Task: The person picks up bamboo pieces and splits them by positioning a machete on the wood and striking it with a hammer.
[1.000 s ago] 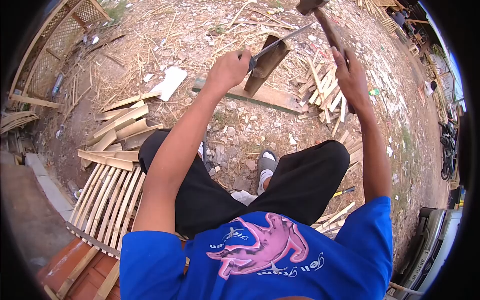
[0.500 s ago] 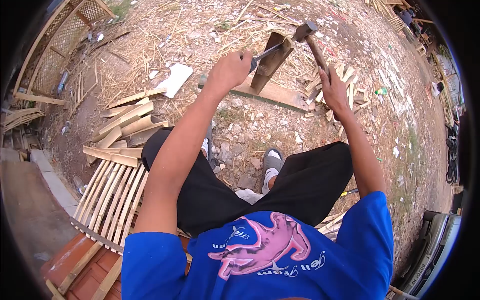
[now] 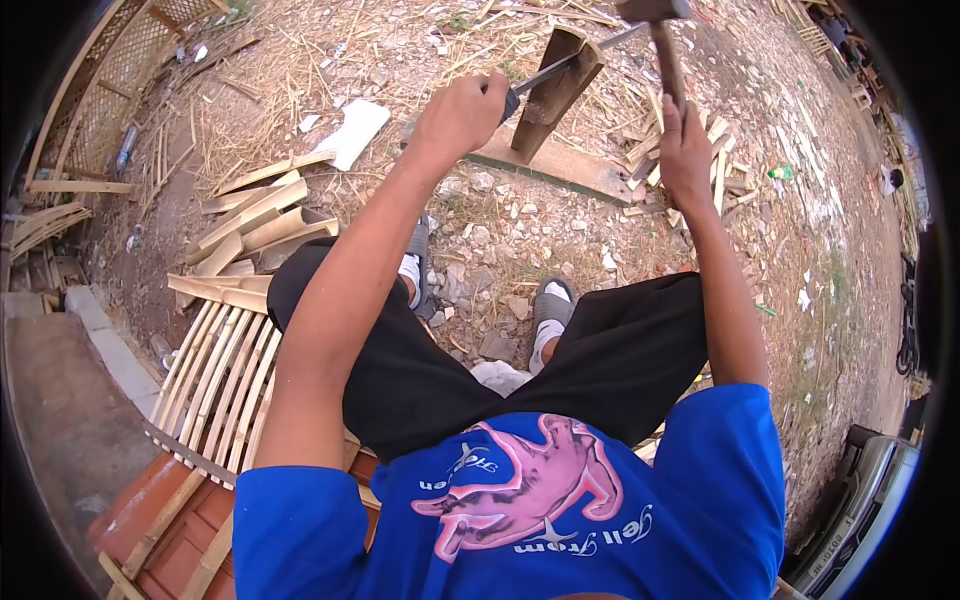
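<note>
My left hand is closed round the dark handle of a long-bladed knife. The blade lies across the top end of a split bamboo piece, its tip sticking out beyond the far side. That bamboo stands tilted, its lower end on a wooden board on the ground. My right hand grips the wooden handle of a hammer. The hammer's head is near the top edge of the view, close to the blade's tip; whether they touch I cannot tell.
Curved bamboo pieces are piled left of my legs, beside a slatted bamboo seat. Split strips lie right of the board. A white sheet rests on the stony ground. A vehicle stands at lower right.
The hammer has moved up and to the right, away from the bamboo's top end. More of the knife's tip now shows past the bamboo. My left hand has barely moved.
</note>
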`<state>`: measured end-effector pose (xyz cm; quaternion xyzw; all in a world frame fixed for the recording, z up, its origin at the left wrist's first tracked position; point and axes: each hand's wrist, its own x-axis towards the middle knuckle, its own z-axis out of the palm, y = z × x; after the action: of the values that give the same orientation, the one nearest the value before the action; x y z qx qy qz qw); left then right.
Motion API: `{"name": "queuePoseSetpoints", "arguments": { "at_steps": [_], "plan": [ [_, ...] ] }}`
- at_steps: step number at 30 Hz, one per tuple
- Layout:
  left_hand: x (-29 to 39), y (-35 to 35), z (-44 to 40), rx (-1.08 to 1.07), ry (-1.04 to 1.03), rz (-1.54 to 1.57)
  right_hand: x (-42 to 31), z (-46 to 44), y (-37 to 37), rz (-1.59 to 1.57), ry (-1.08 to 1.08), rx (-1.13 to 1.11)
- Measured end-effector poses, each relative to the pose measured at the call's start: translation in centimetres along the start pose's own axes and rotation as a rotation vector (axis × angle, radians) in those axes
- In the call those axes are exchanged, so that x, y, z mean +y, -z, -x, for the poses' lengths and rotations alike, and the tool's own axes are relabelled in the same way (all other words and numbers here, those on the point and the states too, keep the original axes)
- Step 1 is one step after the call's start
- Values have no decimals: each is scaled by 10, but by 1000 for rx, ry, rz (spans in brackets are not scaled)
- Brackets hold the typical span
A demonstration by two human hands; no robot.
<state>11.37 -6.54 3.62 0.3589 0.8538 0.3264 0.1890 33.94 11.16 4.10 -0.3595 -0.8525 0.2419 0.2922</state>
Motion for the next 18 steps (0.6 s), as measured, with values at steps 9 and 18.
{"name": "queuePoseSetpoints", "arguments": {
  "at_steps": [9,18],
  "plan": [
    [-8,-12,-5,-55,51,-37,-13,-22,38,94,-5,-7],
    [-13,-20,-15,-18,30,-52,9,-17,0,-370,55,119]
  ]
}}
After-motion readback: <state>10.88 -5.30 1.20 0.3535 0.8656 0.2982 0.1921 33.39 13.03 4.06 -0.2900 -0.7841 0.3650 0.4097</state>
